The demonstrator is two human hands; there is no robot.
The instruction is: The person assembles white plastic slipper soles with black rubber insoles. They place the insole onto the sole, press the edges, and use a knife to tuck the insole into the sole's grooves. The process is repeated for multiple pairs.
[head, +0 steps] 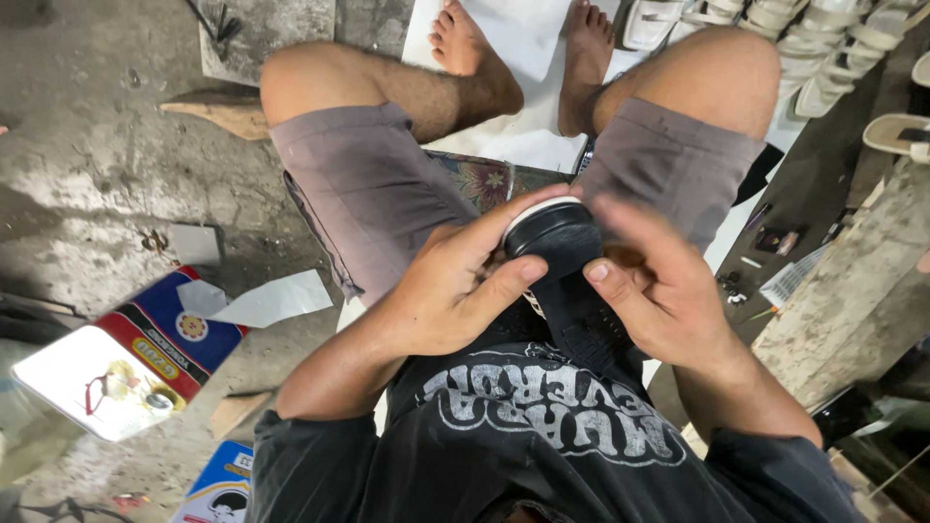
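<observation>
Left grip: the left hand grasps the black shoe at its toe end, fingers along the white-edged rim, thumb pressed on the upper.
Right grip: the right hand is clenched round the other side of the shoe, index finger laid across the toe.
Shoe position: held over the person's lap, between the knees, toe pointing away from the body, heel end against the black shirt.
Seat: a patterned cushion shows between the thighs.
Floor, person's left: a flat tin box with a white paper scrap just beside it.
Far right: a row of pale sandals.
Under the bare feet: a white sheet.
</observation>
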